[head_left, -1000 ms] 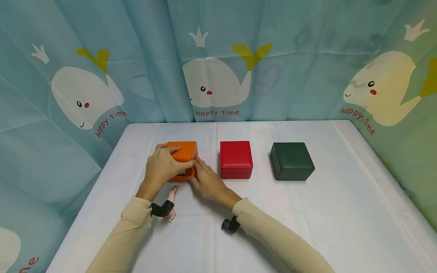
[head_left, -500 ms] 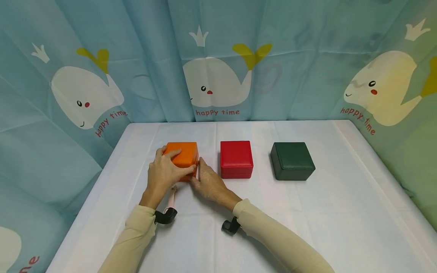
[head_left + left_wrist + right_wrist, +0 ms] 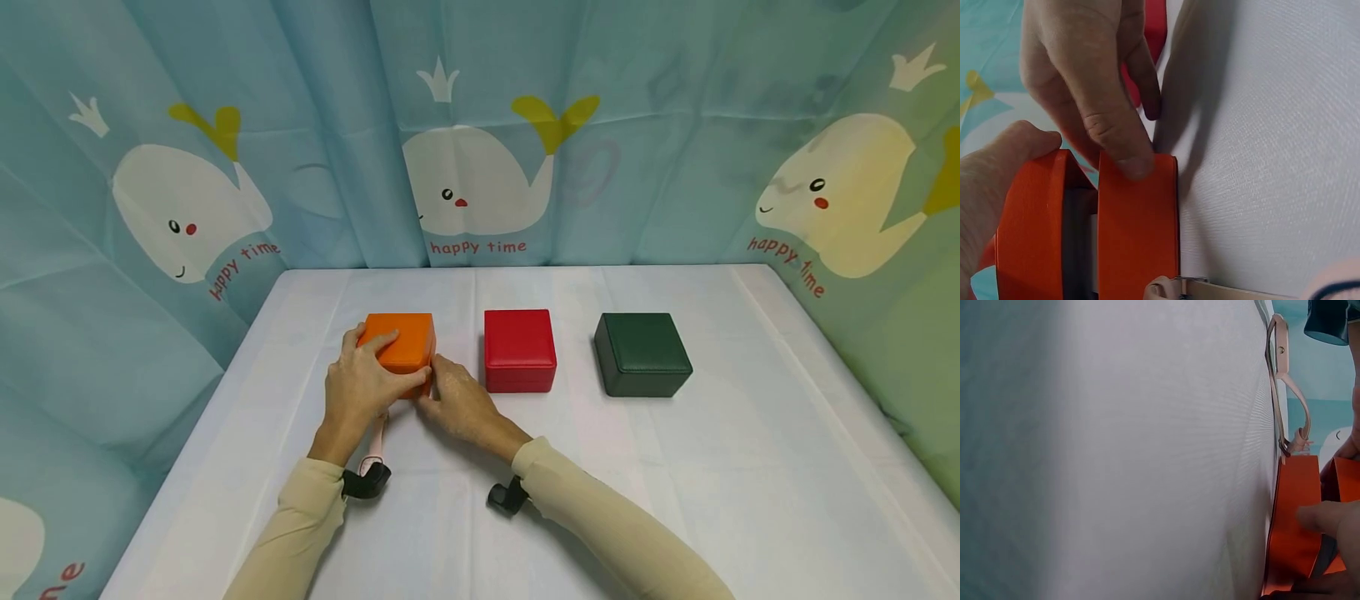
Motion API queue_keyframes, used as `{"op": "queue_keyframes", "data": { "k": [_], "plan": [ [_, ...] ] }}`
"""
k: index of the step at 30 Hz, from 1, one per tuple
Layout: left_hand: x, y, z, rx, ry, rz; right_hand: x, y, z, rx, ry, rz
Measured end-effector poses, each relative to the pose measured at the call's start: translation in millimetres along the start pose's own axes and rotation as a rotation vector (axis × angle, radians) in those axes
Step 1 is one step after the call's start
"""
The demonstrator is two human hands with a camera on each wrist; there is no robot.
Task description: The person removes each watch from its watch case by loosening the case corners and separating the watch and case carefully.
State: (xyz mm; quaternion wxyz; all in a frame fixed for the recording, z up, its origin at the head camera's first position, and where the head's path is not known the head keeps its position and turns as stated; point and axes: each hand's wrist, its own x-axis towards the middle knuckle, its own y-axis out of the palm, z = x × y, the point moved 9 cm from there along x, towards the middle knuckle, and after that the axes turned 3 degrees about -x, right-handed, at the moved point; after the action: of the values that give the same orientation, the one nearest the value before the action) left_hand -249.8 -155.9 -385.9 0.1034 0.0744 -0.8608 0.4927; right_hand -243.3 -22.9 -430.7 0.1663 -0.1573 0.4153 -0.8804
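Observation:
An orange box (image 3: pixel 405 333) stands at the left of a row of three boxes on the white table (image 3: pixel 675 467). My left hand (image 3: pixel 378 367) grips its lid from above, fingers over the top and thumb at the front edge. My right hand (image 3: pixel 446 385) holds the box's front right corner, fingertips pressed on the base. In the left wrist view a narrow gap shows between the lid (image 3: pixel 1029 225) and the base (image 3: pixel 1138 231), with a right fingertip (image 3: pixel 1132 164) on the base. A pink watch (image 3: pixel 372 446) lies just in front of the box, partly hidden under my left wrist.
A red box (image 3: pixel 519 350) sits shut right of the orange one, and a dark green box (image 3: pixel 641 354) further right. Blue whale-print curtains (image 3: pixel 480 167) close in the table at the back and both sides. The watch strap (image 3: pixel 1285 381) runs along the cloth near the box (image 3: pixel 1294 519).
The orange lid, lifted a second ago with the inside showing, has come down almost onto the base. Both hands stay on the box; the left forearm has shifted slightly right.

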Motion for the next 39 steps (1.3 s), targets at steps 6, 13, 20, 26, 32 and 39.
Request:
{"op": "queue_keyframes", "data": {
  "k": [6, 13, 20, 26, 32, 39],
  "plan": [
    [-0.8, 0.4, 0.0, -0.005, 0.006, -0.021, -1, 0, 3, -0.065, -0.024, 0.002],
    [-4.1, 4.2, 0.5, -0.014, 0.012, -0.037, -1, 2, 2, -0.078, -0.027, -0.001],
    [-6.3, 5.2, 2.0, -0.018, 0.011, -0.043, -2, 1, 4, -0.098, -0.031, -0.008],
    [-6.9, 7.9, 4.1, -0.033, -0.011, -0.019, -2, 1, 6, -0.111, -0.042, -0.004],
    [-5.2, 11.5, 3.5, -0.020, -0.027, 0.019, -3, 2, 5, -0.118, -0.038, 0.005],
    [-3.8, 16.5, 0.7, 0.021, -0.025, 0.054, -2, 1, 5, -0.104, -0.043, 0.003]
  ]
}}
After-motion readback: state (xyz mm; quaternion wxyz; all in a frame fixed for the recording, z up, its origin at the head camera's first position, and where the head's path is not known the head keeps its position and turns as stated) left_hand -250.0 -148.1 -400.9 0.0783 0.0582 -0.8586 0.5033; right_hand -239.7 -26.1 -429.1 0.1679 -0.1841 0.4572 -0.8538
